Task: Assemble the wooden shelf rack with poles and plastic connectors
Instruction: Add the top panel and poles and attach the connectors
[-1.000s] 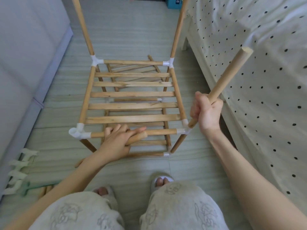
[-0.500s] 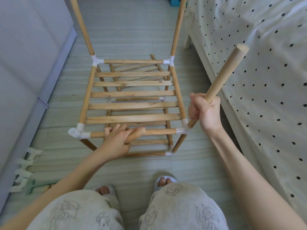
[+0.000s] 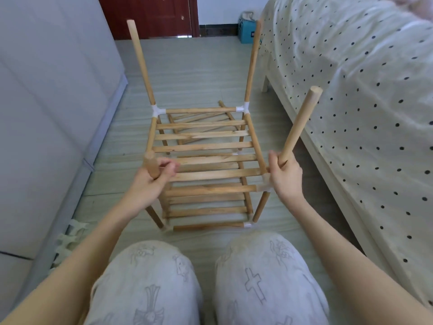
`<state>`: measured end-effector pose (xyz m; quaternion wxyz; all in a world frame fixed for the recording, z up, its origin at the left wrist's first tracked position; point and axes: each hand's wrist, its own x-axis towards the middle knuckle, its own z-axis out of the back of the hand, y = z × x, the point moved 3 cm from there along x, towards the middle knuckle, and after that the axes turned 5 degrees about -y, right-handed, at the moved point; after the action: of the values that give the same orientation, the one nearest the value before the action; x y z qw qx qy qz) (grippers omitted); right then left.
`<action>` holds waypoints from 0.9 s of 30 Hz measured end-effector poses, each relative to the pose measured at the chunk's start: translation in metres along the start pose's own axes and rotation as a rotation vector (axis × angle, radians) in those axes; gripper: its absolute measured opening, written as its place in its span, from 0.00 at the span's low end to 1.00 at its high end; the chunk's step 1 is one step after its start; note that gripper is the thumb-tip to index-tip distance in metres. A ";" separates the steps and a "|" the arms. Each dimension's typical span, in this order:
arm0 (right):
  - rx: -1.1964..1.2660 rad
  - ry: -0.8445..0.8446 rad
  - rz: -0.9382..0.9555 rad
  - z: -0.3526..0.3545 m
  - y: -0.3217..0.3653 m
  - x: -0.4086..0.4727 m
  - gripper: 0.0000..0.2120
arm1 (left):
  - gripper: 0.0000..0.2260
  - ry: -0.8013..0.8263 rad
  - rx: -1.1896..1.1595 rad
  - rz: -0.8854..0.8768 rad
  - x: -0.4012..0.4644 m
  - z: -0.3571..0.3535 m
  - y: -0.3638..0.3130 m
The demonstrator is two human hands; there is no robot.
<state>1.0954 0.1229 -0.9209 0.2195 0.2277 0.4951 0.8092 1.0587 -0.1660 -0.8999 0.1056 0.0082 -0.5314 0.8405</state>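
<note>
Right hand (image 3: 284, 177) gripping pole (image 3: 300, 126), leaning toward upper right; left hand (image 3: 153, 178) clutching upright short pole (image 3: 151, 166) (blurred). Rack (image 3: 206, 160) on floor (image 3: 194, 73), bed (image 3: 351, 90) at right.

Four upright poles (image 3: 141, 64) rising from the rack, two at twelve o'clock, one gripped by each of two hands (image 3: 150, 181), six upper-shelf slats (image 3: 201, 147), several white plastic connectors (image 3: 159, 111), exact count unclear

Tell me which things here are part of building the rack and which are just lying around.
Part of the job:
rack frame
pole in right hand
pole in left hand
spare white connectors

Just lying about:
dotted bed
teal box
</note>
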 end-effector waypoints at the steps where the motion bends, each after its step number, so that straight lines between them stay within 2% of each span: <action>1: -0.140 0.034 0.040 0.001 -0.010 -0.013 0.11 | 0.07 -0.078 -0.032 -0.010 0.001 0.014 -0.004; 2: -0.257 0.081 0.059 0.002 -0.021 -0.027 0.10 | 0.08 -0.155 -0.059 -0.016 0.001 0.028 -0.008; 4: -0.455 0.146 0.074 0.004 -0.038 -0.053 0.15 | 0.12 -0.305 -0.185 -0.003 0.001 0.055 -0.013; 6: -0.600 0.101 0.146 0.003 -0.037 -0.068 0.10 | 0.14 -0.449 -0.436 0.049 0.002 0.079 -0.016; 9: -0.597 0.049 0.357 -0.011 -0.008 -0.071 0.12 | 0.11 -0.602 -0.698 0.083 0.004 0.103 -0.017; 11: -0.559 0.185 0.537 -0.033 0.009 -0.065 0.06 | 0.10 -0.632 -0.764 0.069 0.005 0.109 -0.017; 14: -0.729 0.621 0.533 -0.074 0.004 -0.048 0.21 | 0.10 -0.649 -0.727 0.049 0.006 0.110 -0.013; 16: -0.835 0.755 0.518 -0.094 -0.006 -0.038 0.26 | 0.10 -0.662 -0.706 0.037 0.008 0.111 -0.009; 18: -0.899 0.794 0.559 -0.106 -0.018 -0.036 0.28 | 0.09 -0.656 -0.671 0.016 0.010 0.114 -0.006; 23: -0.966 0.756 0.602 -0.112 -0.030 -0.035 0.28 | 0.06 -0.593 -0.467 -0.063 0.011 0.110 -0.001; 25: -0.964 0.760 0.604 -0.113 -0.029 -0.036 0.28 | 0.05 -0.538 -0.372 -0.118 0.014 0.102 -0.004; 27: -0.960 0.765 0.599 -0.112 -0.027 -0.037 0.29 | 0.08 -0.460 -0.258 -0.151 0.017 0.093 -0.010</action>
<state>1.0627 0.0341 -0.9959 -0.1279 -0.0697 0.0396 0.9885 1.0353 -0.2423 -0.8485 0.0446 0.2247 -0.6421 0.7316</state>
